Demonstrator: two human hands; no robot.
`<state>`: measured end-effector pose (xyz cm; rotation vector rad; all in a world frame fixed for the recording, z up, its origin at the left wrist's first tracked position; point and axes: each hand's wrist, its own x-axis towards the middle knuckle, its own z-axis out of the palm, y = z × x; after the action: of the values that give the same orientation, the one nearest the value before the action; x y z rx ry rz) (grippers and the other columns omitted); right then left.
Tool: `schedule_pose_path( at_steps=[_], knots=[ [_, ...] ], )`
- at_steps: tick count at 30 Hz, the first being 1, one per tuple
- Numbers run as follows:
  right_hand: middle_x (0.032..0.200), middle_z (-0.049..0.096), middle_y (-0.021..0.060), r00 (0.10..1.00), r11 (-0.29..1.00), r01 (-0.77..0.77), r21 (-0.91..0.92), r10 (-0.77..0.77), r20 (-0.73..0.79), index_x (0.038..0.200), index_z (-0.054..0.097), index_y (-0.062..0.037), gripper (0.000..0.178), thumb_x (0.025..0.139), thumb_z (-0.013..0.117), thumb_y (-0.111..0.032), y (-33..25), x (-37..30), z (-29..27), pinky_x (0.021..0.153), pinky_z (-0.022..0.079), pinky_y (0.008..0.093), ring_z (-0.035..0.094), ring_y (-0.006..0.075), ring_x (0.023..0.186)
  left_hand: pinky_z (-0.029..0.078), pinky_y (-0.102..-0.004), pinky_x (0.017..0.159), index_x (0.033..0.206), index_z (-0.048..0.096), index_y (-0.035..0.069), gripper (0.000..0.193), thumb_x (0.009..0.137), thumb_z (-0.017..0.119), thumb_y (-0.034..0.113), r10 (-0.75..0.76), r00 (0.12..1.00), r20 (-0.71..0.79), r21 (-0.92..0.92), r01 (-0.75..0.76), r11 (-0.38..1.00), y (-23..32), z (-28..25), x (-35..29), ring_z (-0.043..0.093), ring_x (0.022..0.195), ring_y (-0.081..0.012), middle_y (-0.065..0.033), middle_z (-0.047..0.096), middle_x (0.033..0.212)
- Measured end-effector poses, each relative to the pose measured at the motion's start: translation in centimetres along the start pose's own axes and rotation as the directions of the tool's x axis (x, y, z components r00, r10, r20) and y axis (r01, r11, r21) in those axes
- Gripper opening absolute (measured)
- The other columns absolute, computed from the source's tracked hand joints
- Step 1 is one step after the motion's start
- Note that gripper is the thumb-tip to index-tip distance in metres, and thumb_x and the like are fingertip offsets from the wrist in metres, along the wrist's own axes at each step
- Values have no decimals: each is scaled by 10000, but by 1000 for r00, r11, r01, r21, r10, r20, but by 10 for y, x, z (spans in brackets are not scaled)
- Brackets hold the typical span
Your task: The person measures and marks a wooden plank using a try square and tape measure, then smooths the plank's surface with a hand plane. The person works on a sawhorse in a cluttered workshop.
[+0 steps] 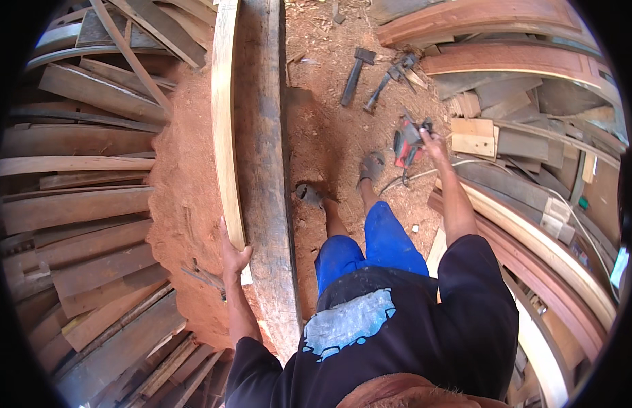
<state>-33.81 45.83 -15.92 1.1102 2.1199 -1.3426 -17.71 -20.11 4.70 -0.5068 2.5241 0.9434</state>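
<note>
A long, pale, slightly bowed wooden board [224, 129] lies lengthwise on a thick, dark-stained timber beam [265, 170]. My left hand [233, 255] grips the near end of the board, with its fingers along the left side and the thumb across toward the beam. Out to the right, my right hand [434, 147] is closed on a red and black corded electric planer [408, 141], held away from the board over the ground. How the fingers wrap its handle is partly hidden.
Reddish sawdust [186, 197] is heaped left of the beam. Stacked planks [78, 200] crowd the left side, and curved boards [533, 245] line the right. A dark hammer-like tool [356, 75] and a metal clamp-like tool [389, 80] lie ahead. A pale cord [567, 204] runs over the right-hand wood.
</note>
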Motion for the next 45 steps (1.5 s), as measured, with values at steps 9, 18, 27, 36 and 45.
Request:
schedule_pose_path(
  at_steps=[9, 18, 27, 36, 45],
  knots=[
    [603, 547, 5, 985, 992, 66, -103, -82, -151, 822, 670, -85, 520, 959, 702, -585, -1, 108, -76, 428, 357, 319, 468, 128, 455, 403, -403, 1196, 1669, 180, 72, 1170, 655, 763, 43, -81, 996, -34, 70, 83, 994, 20, 6, -1, 463, 1471, -353, -232, 469, 1581],
    [557, 524, -1, 990, 996, -5, -87, -8, -139, 768, 635, -93, 530, 966, 696, -581, 3, 133, -95, 407, 344, 295, 464, 122, 433, 386, -389, 1205, 1672, 171, 84, 1155, 666, 736, 29, -23, 995, -95, 70, 30, 997, 15, 17, -3, 447, 1480, -335, -191, 446, 1601],
    [998, 719, 222, 976, 911, 63, -407, -142, -165, 1175, 692, 17, 632, 952, 681, -575, 17, 153, -102, 822, 540, 420, 699, 352, 933, 404, -393, 1188, 1662, 200, 73, 1134, 670, 748, 57, 16, 986, -166, 122, 5, 993, 20, 30, -11, 496, 1436, -367, -217, 491, 1558],
    [1188, 728, 241, 924, 691, 379, -616, -320, 211, 1228, 709, 29, 498, 967, 700, -396, 27, 74, -23, 991, 523, 434, 699, 361, 1113, 412, -477, 1173, 1586, 347, 26, 1074, 612, 791, 106, 28, 971, -237, 258, 36, 965, 42, 35, -23, 484, 1383, -451, -281, 486, 1481],
    [1256, 665, 337, 657, 492, 754, -436, -535, 531, 1309, 631, 85, 650, 931, 685, -442, -90, -63, 130, 1029, 494, 485, 645, 455, 1199, 329, -496, 1251, 1641, 312, 181, 1093, 663, 789, 81, 53, 987, -150, 188, -24, 982, 14, 21, -25, 374, 1491, -483, -330, 377, 1598]
  ],
)
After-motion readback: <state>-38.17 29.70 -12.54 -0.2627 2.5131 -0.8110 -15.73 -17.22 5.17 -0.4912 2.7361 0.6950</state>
